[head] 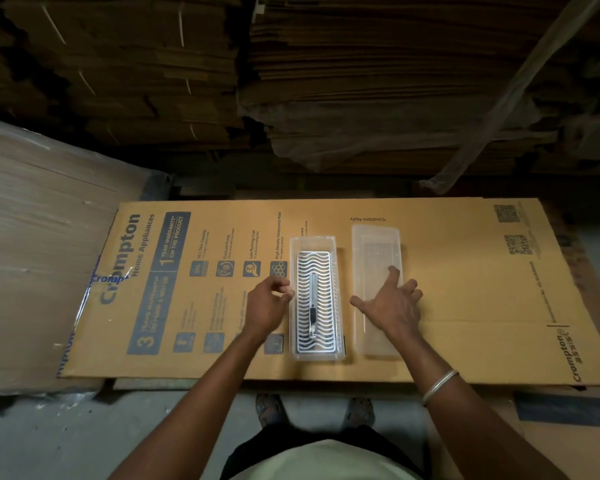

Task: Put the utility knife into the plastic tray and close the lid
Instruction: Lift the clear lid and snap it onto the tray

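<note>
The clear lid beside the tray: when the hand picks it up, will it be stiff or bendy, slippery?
The lid looks thin and clear, so probably light and somewhat flexible. Its smooth surface may be slippery. The right hand spreads wide over it, which should help.

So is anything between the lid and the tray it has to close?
Nothing visible. The clear lid lies beside the plastic tray, bare cardboard between them; the utility knife lies flat inside.

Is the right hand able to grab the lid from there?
Probably yes. The right hand is spread open right over the lid, which lies beside the tray, with nothing covering it.
</note>
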Demonstrator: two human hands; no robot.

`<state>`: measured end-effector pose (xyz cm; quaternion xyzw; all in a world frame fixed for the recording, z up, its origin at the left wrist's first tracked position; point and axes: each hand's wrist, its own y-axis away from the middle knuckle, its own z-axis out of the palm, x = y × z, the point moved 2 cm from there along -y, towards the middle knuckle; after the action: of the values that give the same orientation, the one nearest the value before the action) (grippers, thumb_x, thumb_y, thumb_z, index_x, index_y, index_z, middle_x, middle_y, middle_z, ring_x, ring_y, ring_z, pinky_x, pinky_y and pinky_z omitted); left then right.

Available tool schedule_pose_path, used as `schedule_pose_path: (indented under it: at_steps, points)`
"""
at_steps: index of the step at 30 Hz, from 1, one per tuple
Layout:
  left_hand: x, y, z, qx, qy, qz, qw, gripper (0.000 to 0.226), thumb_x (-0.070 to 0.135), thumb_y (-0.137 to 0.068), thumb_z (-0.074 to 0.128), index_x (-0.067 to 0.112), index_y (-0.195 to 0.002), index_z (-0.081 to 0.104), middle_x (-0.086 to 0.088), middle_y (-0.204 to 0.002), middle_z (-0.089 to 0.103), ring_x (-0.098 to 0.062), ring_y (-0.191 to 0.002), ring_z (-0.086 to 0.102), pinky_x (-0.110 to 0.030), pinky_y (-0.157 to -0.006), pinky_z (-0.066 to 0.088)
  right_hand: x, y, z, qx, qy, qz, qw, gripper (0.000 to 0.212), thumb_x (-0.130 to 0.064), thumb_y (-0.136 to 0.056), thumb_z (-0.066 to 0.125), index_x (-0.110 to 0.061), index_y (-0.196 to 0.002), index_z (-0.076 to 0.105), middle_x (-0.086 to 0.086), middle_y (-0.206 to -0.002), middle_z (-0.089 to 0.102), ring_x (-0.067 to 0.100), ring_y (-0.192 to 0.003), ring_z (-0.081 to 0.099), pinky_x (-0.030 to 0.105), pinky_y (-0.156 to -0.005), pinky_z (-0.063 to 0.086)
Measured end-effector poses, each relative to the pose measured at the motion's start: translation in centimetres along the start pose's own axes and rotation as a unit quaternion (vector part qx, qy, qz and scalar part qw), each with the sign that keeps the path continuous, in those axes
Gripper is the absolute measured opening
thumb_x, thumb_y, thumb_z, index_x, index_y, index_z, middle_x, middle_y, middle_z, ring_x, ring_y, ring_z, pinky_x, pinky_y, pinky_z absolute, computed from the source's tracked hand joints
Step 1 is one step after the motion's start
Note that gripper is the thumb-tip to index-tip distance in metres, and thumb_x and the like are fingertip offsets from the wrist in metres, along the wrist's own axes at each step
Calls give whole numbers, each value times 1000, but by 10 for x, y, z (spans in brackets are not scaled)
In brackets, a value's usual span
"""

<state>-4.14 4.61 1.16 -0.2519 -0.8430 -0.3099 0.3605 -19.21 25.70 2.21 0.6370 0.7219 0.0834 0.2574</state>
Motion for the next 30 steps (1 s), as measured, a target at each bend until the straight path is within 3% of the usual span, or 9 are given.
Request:
schedule_pose_path:
  at_steps: [2, 5, 10, 15, 19, 22, 26, 30]
  points:
    - [-24, 4, -9, -22, 49, -46, 997, 12, 27, -93, 68, 19, -100, 73, 4, -90, 73, -24, -81, 72, -44, -85, 60, -13, 12, -5, 3, 4, -22, 1000, 118, -75, -64, 73, -23, -151, 13, 21, -136, 33, 39, -123, 36, 47, -83, 51]
    - [-48, 13, -11, -86, 113, -109, 984, 20, 32, -98, 61, 15, -96, 73, 1, -77, 71, -20, -71, 67, -54, -83, 61, -34, 28, -5, -5, 7, -45, 999, 119, -77, -65, 70, -24, -153, 9, 21, -139, 29, 38, -126, 33, 46, -82, 49]
    - [-45, 38, -8, -230, 208, -175, 934, 22, 21, -103, 54, 4, -107, 66, -8, -81, 62, -18, -69, 60, -39, -75, 57, -75, 50, 21, -45, 41, -77, 995, 120, -78, -67, 68, -25, -153, 4, 21, -138, 27, 37, -124, 33, 42, -78, 47]
    - [-48, 42, -10, -274, 140, -169, 936, 50, 30, -79, 84, 5, -115, 59, -3, -87, 67, -16, -78, 68, -32, -77, 59, -104, 57, 47, -61, 75, -87, 991, 121, -77, -68, 68, -26, -156, 2, 20, -135, 26, 35, -122, 31, 40, -74, 46]
    - [-55, 43, -9, -293, 129, -147, 936, 73, 18, -63, 95, 3, -121, 53, -11, -95, 62, -25, -86, 67, -52, -88, 61, -113, 53, 57, -65, 106, -82, 989, 123, -78, -67, 67, -27, -156, -1, 19, -134, 25, 34, -120, 30, 39, -70, 45]
    - [-56, 45, -9, -285, 85, -119, 947, 68, 20, -64, 94, 11, -119, 54, -11, -96, 66, -23, -83, 65, -54, -88, 58, -111, 50, 58, -59, 119, -76, 988, 124, -78, -67, 67, -27, -157, -2, 19, -133, 25, 33, -118, 31, 38, -69, 45]
    - [-53, 47, -6, -290, 81, -109, 947, 63, 21, -70, 90, 15, -121, 52, -12, -98, 65, -24, -83, 64, -46, -83, 57, -105, 44, 58, -65, 110, -62, 990, 125, -78, -68, 67, -26, -157, -3, 20, -135, 26, 34, -118, 33, 39, -73, 47]
    - [-57, 47, -5, -299, 109, -114, 941, 53, 18, -75, 86, 16, -117, 53, -12, -97, 63, -27, -84, 62, -60, -92, 53, -98, 39, 57, -70, 100, -69, 990, 128, -82, -68, 63, -20, -158, -4, 24, -139, 27, 36, -121, 36, 40, -89, 47]
